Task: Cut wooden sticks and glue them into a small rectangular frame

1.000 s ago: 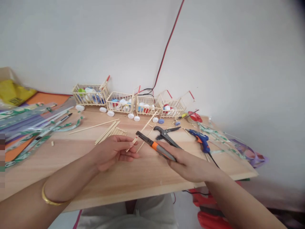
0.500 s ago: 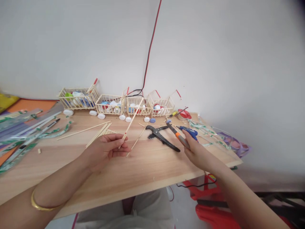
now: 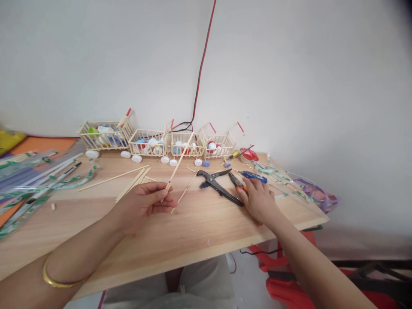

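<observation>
Between thumb and fingers, my left hand (image 3: 141, 205) pinches a thin wooden stick (image 3: 180, 165) that points up and away, with a small red mark near the grip. My right hand (image 3: 260, 201) lies over the orange handles of a pair of pliers (image 3: 234, 179), its fingers curled on them; the jaws point away to the left. Just left of those is a black hand tool with long spread handles (image 3: 222, 189), lying on the table. A blue-handled tool (image 3: 254, 176) sits right beyond my right fingertips. More wooden sticks (image 3: 130, 184) lie beyond my left hand.
Several small stick-built carts (image 3: 106, 136) with bottle-cap wheels and colourful contents line the wall. A red dish (image 3: 248, 154) stands behind the tools. Plastic-wrapped strips (image 3: 41, 180) cover the table's left side. A cable (image 3: 202, 64) hangs down the wall. The wooden table's front edge (image 3: 180, 260) is close.
My right hand has lowered and turned with the pliers, which now lie flatter on the table with both handles showing. My left hand keeps the stick almost unmoved.
</observation>
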`<action>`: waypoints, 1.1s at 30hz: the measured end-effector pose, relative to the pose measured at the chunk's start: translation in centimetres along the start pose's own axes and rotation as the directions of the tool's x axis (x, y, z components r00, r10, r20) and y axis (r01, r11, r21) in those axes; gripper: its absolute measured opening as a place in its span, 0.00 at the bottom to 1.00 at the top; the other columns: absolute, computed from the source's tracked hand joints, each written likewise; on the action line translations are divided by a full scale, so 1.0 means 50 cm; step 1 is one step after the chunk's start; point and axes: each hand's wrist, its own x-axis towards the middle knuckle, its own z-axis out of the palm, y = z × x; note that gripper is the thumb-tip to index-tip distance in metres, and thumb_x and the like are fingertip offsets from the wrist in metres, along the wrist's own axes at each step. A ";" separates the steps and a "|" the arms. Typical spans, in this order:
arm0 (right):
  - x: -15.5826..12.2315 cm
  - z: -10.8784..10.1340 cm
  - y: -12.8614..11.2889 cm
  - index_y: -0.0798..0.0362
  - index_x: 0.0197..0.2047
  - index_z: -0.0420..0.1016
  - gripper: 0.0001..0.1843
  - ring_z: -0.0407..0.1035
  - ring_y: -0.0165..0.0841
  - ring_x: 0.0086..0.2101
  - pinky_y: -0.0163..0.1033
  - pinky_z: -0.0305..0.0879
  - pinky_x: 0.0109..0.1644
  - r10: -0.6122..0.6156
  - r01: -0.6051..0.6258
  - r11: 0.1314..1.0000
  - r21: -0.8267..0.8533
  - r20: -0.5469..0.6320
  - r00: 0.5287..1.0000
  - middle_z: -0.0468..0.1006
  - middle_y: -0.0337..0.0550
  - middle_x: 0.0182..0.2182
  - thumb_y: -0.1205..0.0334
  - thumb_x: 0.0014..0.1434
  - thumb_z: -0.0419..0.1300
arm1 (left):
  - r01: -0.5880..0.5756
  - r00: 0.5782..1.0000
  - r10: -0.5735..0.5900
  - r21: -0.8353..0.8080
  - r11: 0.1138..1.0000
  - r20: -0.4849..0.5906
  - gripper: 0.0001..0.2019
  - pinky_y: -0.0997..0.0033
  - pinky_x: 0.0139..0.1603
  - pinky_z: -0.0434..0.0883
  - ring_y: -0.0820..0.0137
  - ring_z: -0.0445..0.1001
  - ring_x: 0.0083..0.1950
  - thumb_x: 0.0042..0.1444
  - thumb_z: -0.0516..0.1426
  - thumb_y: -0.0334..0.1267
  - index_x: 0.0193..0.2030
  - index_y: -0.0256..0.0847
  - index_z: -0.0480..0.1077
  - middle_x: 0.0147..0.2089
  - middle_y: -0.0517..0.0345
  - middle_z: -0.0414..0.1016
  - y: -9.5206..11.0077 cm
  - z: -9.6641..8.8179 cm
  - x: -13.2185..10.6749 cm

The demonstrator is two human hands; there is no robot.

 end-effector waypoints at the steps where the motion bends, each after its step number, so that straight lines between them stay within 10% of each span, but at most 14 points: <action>1: 0.014 -0.010 -0.008 0.53 0.62 0.57 0.29 0.58 0.52 0.54 0.58 0.57 0.53 -0.084 0.084 0.996 0.037 -0.015 0.996 0.62 0.58 0.57 0.49 0.62 0.46 | 0.000 1.000 0.000 -0.013 1.000 0.014 0.08 0.76 0.34 0.75 0.72 0.77 0.32 0.46 0.64 0.32 0.34 0.36 0.73 0.29 0.57 0.77 -0.001 0.000 0.001; 4: 0.069 -0.023 -0.026 0.54 0.66 0.50 0.41 0.51 0.50 0.60 0.53 0.52 0.59 -0.349 0.334 0.930 0.154 0.087 0.933 0.55 0.56 0.62 0.46 0.53 0.56 | 0.013 0.998 -0.008 -0.081 0.997 0.056 0.07 0.73 0.37 0.76 0.70 0.78 0.35 0.49 0.63 0.30 0.35 0.36 0.71 0.31 0.55 0.78 -0.004 -0.001 0.002; 9: 0.123 -0.028 -0.052 0.53 0.65 0.52 0.49 0.47 0.55 0.61 0.58 0.51 0.59 -0.440 0.399 0.897 0.190 0.285 0.852 0.55 0.56 0.63 0.47 0.43 0.64 | 0.009 0.997 0.007 -0.218 0.976 0.073 0.07 0.66 0.43 0.75 0.66 0.79 0.39 0.51 0.60 0.27 0.35 0.37 0.66 0.36 0.51 0.79 -0.003 -0.004 0.002; 12: 0.103 -0.062 -0.099 0.52 0.58 0.62 0.34 0.56 0.51 0.57 0.58 0.54 0.57 -0.434 0.422 0.867 0.266 -0.016 0.901 0.63 0.56 0.58 0.49 0.51 0.61 | -0.017 0.998 0.033 -0.249 0.968 0.062 0.05 0.65 0.45 0.74 0.66 0.78 0.40 0.53 0.59 0.28 0.36 0.36 0.66 0.36 0.50 0.79 -0.003 -0.006 0.000; 17: 0.042 -0.107 -0.229 0.50 0.45 0.68 0.14 0.67 0.38 0.46 0.44 0.63 0.51 -0.603 0.630 0.521 0.577 -0.274 0.749 0.73 0.48 0.44 0.55 0.56 0.60 | -0.011 0.996 0.031 -0.228 0.974 0.085 0.03 0.63 0.49 0.72 0.66 0.77 0.43 0.55 0.58 0.32 0.34 0.36 0.66 0.37 0.51 0.78 -0.010 -0.003 -0.003; 23: 0.035 -0.073 -0.323 0.51 0.41 0.65 0.12 0.67 0.36 0.41 0.43 0.64 0.46 -0.633 0.654 0.406 0.638 -0.319 0.705 0.72 0.45 0.40 0.62 0.54 0.61 | -0.069 0.989 0.090 -0.169 0.983 0.117 0.08 0.69 0.42 0.72 0.68 0.77 0.39 0.51 0.61 0.35 0.36 0.35 0.69 0.38 0.48 0.78 -0.019 -0.002 -0.001; 33: 0.028 -0.049 -0.324 0.51 0.38 0.66 0.09 0.67 0.35 0.40 0.40 0.65 0.44 -0.612 0.653 0.408 0.638 -0.340 0.714 0.73 0.45 0.37 0.67 0.52 0.59 | -0.096 0.987 0.110 -0.117 0.988 0.118 0.10 0.69 0.44 0.70 0.69 0.76 0.38 0.50 0.62 0.38 0.35 0.33 0.70 0.37 0.49 0.78 -0.037 -0.004 0.007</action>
